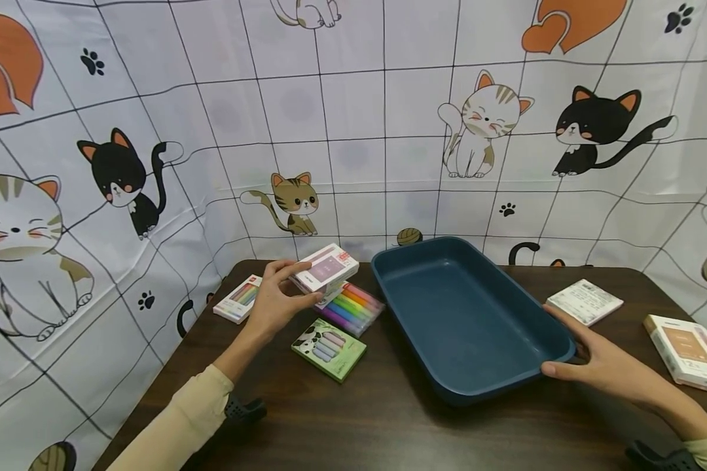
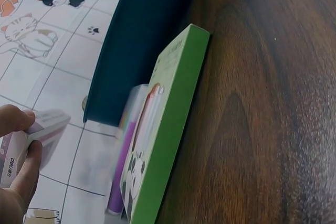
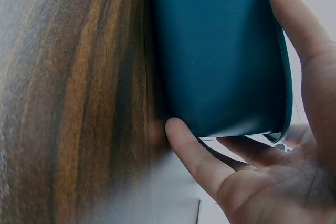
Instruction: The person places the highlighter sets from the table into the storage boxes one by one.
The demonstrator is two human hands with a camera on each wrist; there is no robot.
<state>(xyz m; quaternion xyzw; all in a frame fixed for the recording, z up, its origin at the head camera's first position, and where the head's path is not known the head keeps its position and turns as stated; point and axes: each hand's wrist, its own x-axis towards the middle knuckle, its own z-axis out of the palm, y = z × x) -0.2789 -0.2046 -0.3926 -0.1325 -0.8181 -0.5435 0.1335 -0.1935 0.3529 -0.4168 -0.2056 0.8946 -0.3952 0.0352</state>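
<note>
My left hand (image 1: 277,297) pinches a small white box with a mauve panel (image 1: 328,268) between thumb and fingers, above the table. In the left wrist view, dark lettering shows on the end of this white box (image 2: 10,163). Under it lies a clear pack of rainbow-coloured pens (image 1: 353,311), partly covered by the box in the head view. My right hand (image 1: 592,363) grips the near right corner of a deep blue plastic bin (image 1: 465,314). In the right wrist view, the thumb (image 3: 296,19) lies at the rim, with other fingers around the bin's lower corner.
A green box with a panda picture (image 1: 328,350) lies flat in front of the pens. Further left is a white box with coloured stripes (image 1: 238,299). Right of the bin are a white printed box (image 1: 585,301) and a white-and-orange box (image 1: 689,353). A cat-print curtain (image 1: 353,163) hangs behind the dark wooden table (image 1: 389,432).
</note>
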